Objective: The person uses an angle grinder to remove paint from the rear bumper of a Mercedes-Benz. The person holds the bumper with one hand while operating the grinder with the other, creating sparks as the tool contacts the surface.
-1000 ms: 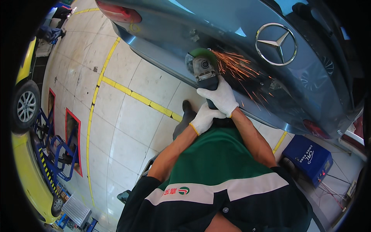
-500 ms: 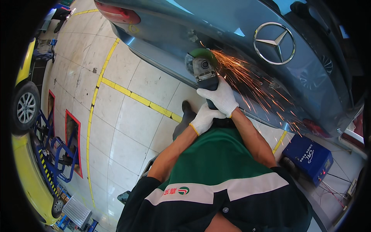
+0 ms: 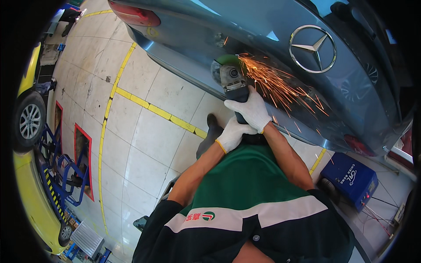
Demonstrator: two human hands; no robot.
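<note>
An angle grinder (image 3: pixel 231 79) runs against the rear panel of a blue-grey car (image 3: pixel 193 30), its disc edge throwing orange sparks (image 3: pixel 274 79) to the right. My right hand (image 3: pixel 252 110), in a white knit glove, wraps the grinder's body just behind its head. Lower down, my gloved left hand (image 3: pixel 233 133) grips the rear of the grinder, close to my waist; the tool's end is hidden there. Around the disc the panel (image 3: pixel 239 46) looks dark and scuffed. A round star emblem (image 3: pixel 312 48) sits on the car to the right of the sparks.
A red tail light (image 3: pixel 136 15) is at the car's upper left corner. A blue machine box (image 3: pixel 351 177) with cables stands at right. On the far left, a yellow car (image 3: pixel 37 201) stands beside a blue lift frame (image 3: pixel 70 175). Yellow lines (image 3: pixel 153 109) cross the tiled floor.
The spray of sparks has shifted and looks denser near the disc. Both hands and the grinder stay almost in the same place.
</note>
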